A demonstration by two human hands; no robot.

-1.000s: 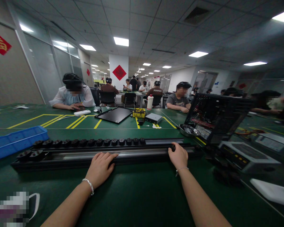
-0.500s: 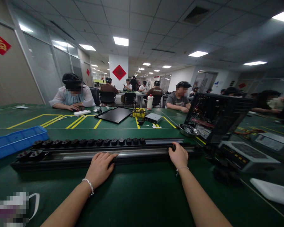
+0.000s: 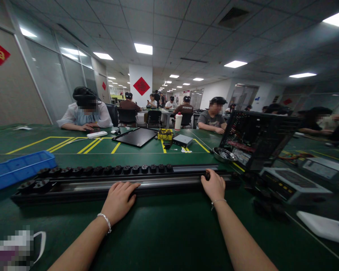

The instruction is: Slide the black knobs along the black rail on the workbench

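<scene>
Two long black power tracks with silvery channels lie side by side across the green table. Several round black sockets (image 3: 127, 169) sit in a row along the rear track (image 3: 193, 169), and two more (image 3: 41, 186) are at the left end of the front track (image 3: 87, 184). My left hand (image 3: 119, 200) rests on the front track near its middle, fingers stretched over the channel. Toward that track's right end, my right hand (image 3: 215, 185) grips a small black track socket (image 3: 207, 175), largely hidden by the fingers.
A blue bin (image 3: 19, 169) stands left of the tracks. To the right are an open computer case (image 3: 260, 139), a metal bowl (image 3: 224, 154) and a power supply (image 3: 295, 186). Beyond lie a dark flat panel (image 3: 135, 136) and a grey box (image 3: 182, 140). Co-workers sit across the table.
Both hands keep their places on the front track. Only the view has shifted very slightly.
</scene>
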